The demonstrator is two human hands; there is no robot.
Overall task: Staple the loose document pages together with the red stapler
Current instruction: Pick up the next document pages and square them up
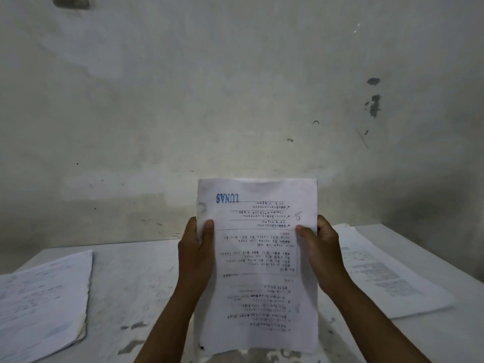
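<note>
Document pages (258, 263): white printed sheets held upright as one bundle above the near middle of the bench (136, 279), facing the camera, print upside down; edges a little crumpled, top edge reaching up in front of the wall (235, 87).
Page count: cannot tell how many sheets in the bundle; only the front one shows.
Look of front sheet: rows of small dark text, several ruled lines, one boxed block in the middle; most text too blurred to read.
Readable writing: blue stamp "LUNAS", inverted, near the top; handwritten "10" with a double stroke near the right edge, also inverted.
Left hand (196, 247): grips the left edge of the bundle, thumb laid over the front, fingers behind.
Right hand (323, 247): grips the right edge likewise, thumb on the front, fingers wrapped behind.
Left paper stack (42, 302): one pile of printed sheets lying flat near the left edge of the bench, worn at its near corner.
Right paper stack (385, 279): one spread of printed sheets lying flat along the right edge of the bench, behind the right wrist.
Bench: white top, scuffed, paint chipped at the near edge.
Wall: pale, stained, with a few dark chips at the right.
</note>
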